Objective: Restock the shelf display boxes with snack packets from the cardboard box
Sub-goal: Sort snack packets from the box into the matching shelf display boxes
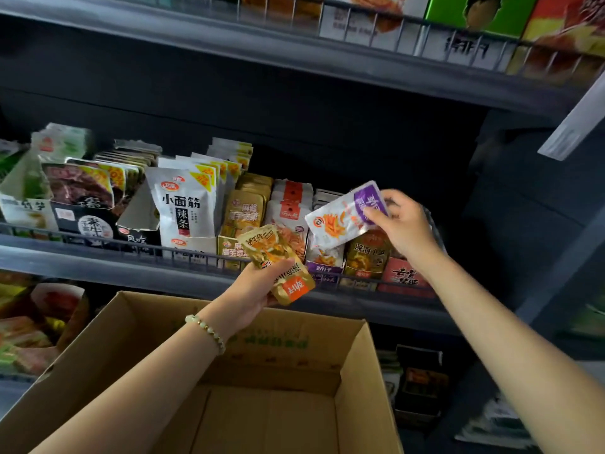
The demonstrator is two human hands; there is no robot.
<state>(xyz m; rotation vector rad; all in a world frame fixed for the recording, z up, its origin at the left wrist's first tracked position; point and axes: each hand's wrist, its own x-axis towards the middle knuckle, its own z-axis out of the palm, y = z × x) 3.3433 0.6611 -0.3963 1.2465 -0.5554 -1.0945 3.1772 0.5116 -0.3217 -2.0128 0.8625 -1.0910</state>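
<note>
My left hand [258, 290] grips a small stack of gold snack packets [278, 260] with an orange label, held just in front of the middle shelf's rail. My right hand [404, 224] pinches a white and purple snack packet [343, 217] by its purple end, tilted over the purple display box [325, 262] that holds similar packets. The open cardboard box [353, 362] sits below my arms; the part of its floor that shows is bare.
The middle shelf [98, 263] has a wire front rail and rows of display boxes: white spicy-strip packets [186, 204], gold packets [245, 208], a red box [404, 273] at the right. Another stocked shelf [294, 50] hangs above. More goods sit lower left and lower right.
</note>
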